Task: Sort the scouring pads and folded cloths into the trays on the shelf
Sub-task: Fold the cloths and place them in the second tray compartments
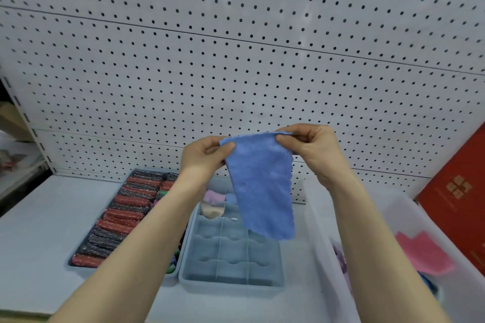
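Observation:
A blue cloth (262, 191) hangs unfolded in the air above the shelf. My left hand (203, 156) pinches its top left corner and my right hand (312, 147) pinches its top right corner. Below it stands a pale blue divided tray (231, 286); folded cloths (214, 203) in pastel colours fill its far compartments, the near ones hold nothing. To the left, a tray (78, 269) holds rows of red and dark scouring pads (118, 217).
A clear plastic bin (325, 233) at the right holds a pink cloth (422, 254) and other cloths, partly hidden by my right arm. A red box (456, 191) leans at the far right. White pegboard (236, 60) backs the shelf.

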{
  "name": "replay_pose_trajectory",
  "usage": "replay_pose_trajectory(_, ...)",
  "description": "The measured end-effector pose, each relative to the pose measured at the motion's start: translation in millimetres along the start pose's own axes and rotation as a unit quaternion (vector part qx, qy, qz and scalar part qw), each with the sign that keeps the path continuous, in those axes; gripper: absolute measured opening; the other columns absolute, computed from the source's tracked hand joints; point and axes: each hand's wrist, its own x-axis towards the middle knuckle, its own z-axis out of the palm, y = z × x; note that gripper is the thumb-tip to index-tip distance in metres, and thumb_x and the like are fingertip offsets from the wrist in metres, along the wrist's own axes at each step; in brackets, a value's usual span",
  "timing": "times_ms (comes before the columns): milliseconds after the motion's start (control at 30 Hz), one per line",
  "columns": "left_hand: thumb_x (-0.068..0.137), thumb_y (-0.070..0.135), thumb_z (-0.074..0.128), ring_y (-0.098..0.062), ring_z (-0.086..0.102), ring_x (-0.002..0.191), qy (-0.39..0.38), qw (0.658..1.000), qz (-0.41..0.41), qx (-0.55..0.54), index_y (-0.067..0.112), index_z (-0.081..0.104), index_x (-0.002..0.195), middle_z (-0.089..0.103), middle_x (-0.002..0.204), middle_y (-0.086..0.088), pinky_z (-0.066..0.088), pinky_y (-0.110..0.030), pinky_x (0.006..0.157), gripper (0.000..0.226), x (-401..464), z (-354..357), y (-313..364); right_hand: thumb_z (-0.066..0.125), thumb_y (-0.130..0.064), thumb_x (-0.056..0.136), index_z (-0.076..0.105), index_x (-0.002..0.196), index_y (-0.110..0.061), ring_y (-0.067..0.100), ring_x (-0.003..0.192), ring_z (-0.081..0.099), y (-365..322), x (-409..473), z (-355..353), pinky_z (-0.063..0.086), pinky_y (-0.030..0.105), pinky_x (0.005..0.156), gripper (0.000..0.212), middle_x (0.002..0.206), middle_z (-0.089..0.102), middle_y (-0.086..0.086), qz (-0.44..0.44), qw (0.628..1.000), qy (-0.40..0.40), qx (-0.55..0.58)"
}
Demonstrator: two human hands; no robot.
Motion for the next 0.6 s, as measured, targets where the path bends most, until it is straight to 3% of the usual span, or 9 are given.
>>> replay_pose_trajectory(133,0.092,0.01,0.06,-0.012,0.07,0.076,-0.095,0.995,0.031,-0.031,0.013,0.071,0.097,0.076,0.082,0.0,0.056,-0.022,0.07,0.012,-1.0,-5.5,13.5,0.074,-0.004,0.082,0.076,0.081,-0.011,0.016,0.068,0.066,-2.5,-5.1,-16.0,0.058,0.027,0.072,0.007,0.073,0.074,0.006,0.021,0.999,-0.011,-0.026)
replay_pose_trajectory(233,0.09,0.017,0.057,-0.01,0.068,0.071,-0.166,0.984,0.029,-0.053,0.011,0.071,0.097,0.074,0.079,0.002,0.056,-0.022,0.068,0.017,1.1,-13.6,20.7,0.074,-0.003,0.082,0.074,0.082,-0.007,0.016,0.065,0.066,-12.0,-8.7,-24.3,0.059,0.027,0.07,0.004,0.072,0.073,0.008,0.047,0.997,-0.051,0.02)
replay_pose_trajectory(300,0.094,0.014,0.057,-0.011,0.07,0.075,-0.137,0.99,0.029,-0.003,0.012,0.072,0.098,0.075,0.082,0.002,0.057,-0.022,0.073,0.016,6.6,-12.5,23.2,0.074,-0.006,0.083,0.073,0.082,-0.007,0.015,0.064,0.065,-9.9,-3.0,-20.5,0.059,0.03,0.068,0.001,0.07,0.072,0.006,0.069,0.997,-0.037,0.014)
replay_pose_trajectory(433,0.095,0.012,0.059,-0.02,0.071,0.085,-0.033,0.998,0.019,0.057,0.012,0.074,0.1,0.076,0.092,-0.007,0.06,-0.025,0.076,0.016,10.4,6.1,19.9,0.075,-0.017,0.079,0.071,0.074,-0.014,0.013,0.056,0.064,11.2,14.6,2.8,0.06,0.037,0.065,0.007,0.064,0.07,0.007,0.074,0.981,0.094,-0.15)
replay_pose_trajectory(533,0.086,0.027,0.062,-0.031,0.068,0.081,-0.013,0.996,0.045,0.071,0.028,0.079,0.089,0.073,0.095,-0.019,0.057,-0.051,0.085,0.017,8.3,18.2,17.8,0.071,-0.019,0.078,0.067,0.071,-0.012,0.011,0.051,0.066,10.7,15.5,18.5,0.061,0.039,0.064,0.011,0.055,0.066,0.003,0.047,0.979,0.127,-0.152)
replay_pose_trajectory(600,0.081,0.035,0.061,-0.029,0.067,0.078,-0.008,0.996,0.056,0.076,0.036,0.078,0.087,0.073,0.088,-0.014,0.055,-0.056,0.086,0.018,5.0,24.7,17.7,0.071,-0.017,0.079,0.068,0.071,-0.008,0.013,0.052,0.067,3.7,12.8,27.6,0.059,0.033,0.058,0.013,0.057,0.068,0.004,0.039,0.987,0.108,-0.111)
